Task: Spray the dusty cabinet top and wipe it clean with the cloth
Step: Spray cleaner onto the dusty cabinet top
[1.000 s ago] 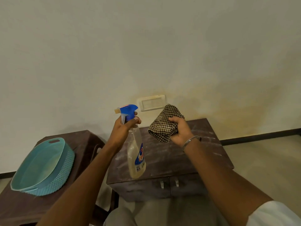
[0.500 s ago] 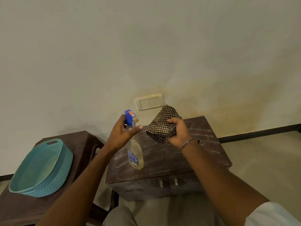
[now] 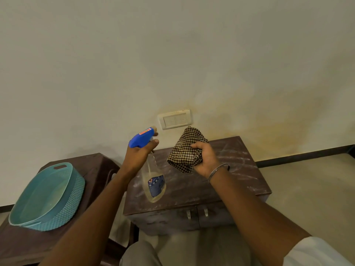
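A low dark brown cabinet (image 3: 240, 169) stands against the wall, its top streaked with pale dust. My left hand (image 3: 137, 158) grips the neck of a clear spray bottle (image 3: 153, 187) with a blue trigger head, held above the cabinet's left part with the nozzle facing right, towards the wall. My right hand (image 3: 206, 162) holds a bunched brown-and-cream checked cloth (image 3: 185, 152) in the air over the middle of the cabinet top. A metal bangle sits on my right wrist.
A teal woven-pattern plastic basket (image 3: 48, 196) rests tilted on a brown stool (image 3: 92, 169) to the left of the cabinet. A switch plate (image 3: 175, 119) is on the wall just behind. Tiled floor (image 3: 307, 189) stretches to the right.
My left hand has turned the spray bottle, so its blue head now points right instead of left. The cloth hand has barely shifted.
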A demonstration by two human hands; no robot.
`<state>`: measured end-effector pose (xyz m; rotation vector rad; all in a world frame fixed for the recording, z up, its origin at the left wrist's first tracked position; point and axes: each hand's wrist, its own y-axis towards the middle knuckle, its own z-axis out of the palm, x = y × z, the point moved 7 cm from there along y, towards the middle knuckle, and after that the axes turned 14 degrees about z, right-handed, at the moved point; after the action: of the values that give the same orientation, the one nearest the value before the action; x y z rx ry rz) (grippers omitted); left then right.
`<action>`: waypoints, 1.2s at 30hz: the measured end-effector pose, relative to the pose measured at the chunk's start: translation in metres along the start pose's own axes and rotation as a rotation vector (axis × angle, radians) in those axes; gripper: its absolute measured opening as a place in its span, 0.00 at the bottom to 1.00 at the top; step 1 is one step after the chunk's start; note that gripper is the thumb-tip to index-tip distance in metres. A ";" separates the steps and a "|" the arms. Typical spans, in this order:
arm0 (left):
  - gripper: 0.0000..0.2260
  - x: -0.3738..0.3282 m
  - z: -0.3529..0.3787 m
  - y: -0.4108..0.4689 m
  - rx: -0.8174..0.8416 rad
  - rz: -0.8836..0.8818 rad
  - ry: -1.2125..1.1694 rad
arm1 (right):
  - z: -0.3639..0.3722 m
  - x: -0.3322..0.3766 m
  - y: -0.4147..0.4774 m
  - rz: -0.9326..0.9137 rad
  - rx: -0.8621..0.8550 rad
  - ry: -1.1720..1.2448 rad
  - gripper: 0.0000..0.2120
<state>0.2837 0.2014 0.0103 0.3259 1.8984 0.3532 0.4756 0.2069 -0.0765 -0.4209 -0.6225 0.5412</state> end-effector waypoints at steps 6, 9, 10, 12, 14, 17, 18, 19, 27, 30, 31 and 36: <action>0.07 -0.015 0.015 -0.001 0.214 0.086 0.130 | 0.001 0.004 -0.004 -0.018 -0.007 -0.019 0.18; 0.17 -0.017 0.019 0.000 0.242 0.099 0.185 | 0.000 0.007 -0.009 -0.041 0.014 -0.007 0.23; 0.19 -0.016 0.020 -0.002 0.244 0.100 0.208 | -0.001 0.008 -0.010 -0.048 0.019 -0.005 0.26; 0.18 -0.013 0.022 -0.003 0.252 0.103 0.258 | -0.003 0.011 -0.013 -0.075 0.029 -0.002 0.28; 0.18 -0.011 0.023 -0.005 0.270 0.102 0.321 | -0.005 0.012 -0.013 -0.096 0.039 0.007 0.27; 0.19 -0.009 0.026 -0.007 0.358 0.122 0.467 | -0.009 0.013 -0.015 -0.114 0.049 0.030 0.25; 0.19 -0.008 0.026 -0.008 0.376 0.119 0.484 | -0.009 0.013 -0.015 -0.117 0.051 0.030 0.25; 0.18 -0.006 0.026 -0.009 0.370 0.116 0.479 | -0.009 0.013 -0.016 -0.118 0.052 0.027 0.25; 0.10 -0.003 0.020 -0.011 0.307 0.156 0.604 | -0.006 0.011 -0.022 -0.122 0.039 0.018 0.26; 0.11 -0.003 0.016 -0.012 0.324 0.139 0.563 | -0.007 0.012 -0.022 -0.122 0.034 0.021 0.24; 0.10 -0.003 0.016 -0.015 0.313 0.113 0.516 | -0.007 0.012 -0.022 -0.121 0.031 0.019 0.23; 0.12 -0.015 0.026 -0.023 0.275 0.156 0.541 | -0.004 0.012 -0.023 -0.131 0.033 0.010 0.25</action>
<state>0.3118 0.1763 0.0054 0.6118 2.4679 0.3022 0.4942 0.1949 -0.0618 -0.3493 -0.6260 0.4239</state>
